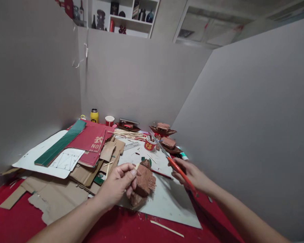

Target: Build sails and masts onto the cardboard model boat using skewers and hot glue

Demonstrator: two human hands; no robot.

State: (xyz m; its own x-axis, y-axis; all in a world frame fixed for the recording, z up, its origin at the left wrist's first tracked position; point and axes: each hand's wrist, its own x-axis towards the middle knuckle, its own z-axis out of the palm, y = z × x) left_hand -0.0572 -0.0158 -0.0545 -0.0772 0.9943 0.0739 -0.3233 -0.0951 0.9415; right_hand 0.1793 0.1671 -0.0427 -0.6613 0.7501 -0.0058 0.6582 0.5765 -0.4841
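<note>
My left hand [120, 184] is closed round a brown cardboard model piece [145, 180] with a fringed edge, holding it just above a white board [167, 199] on the red table. My right hand [190, 175] grips red-handled scissors [172, 162]; their blades point up and away toward a red paper cup [150, 144]. The scissors are a short way right of the model piece, not touching it.
A heap of cardboard, red card and a green strip [59, 145] lies left. Bamboo sticks [128, 134], a ruler [131, 145], brown model boats [164, 130], a yellow bottle [94, 115] and another red cup [109, 120] sit at the back. Grey partitions close in on three sides.
</note>
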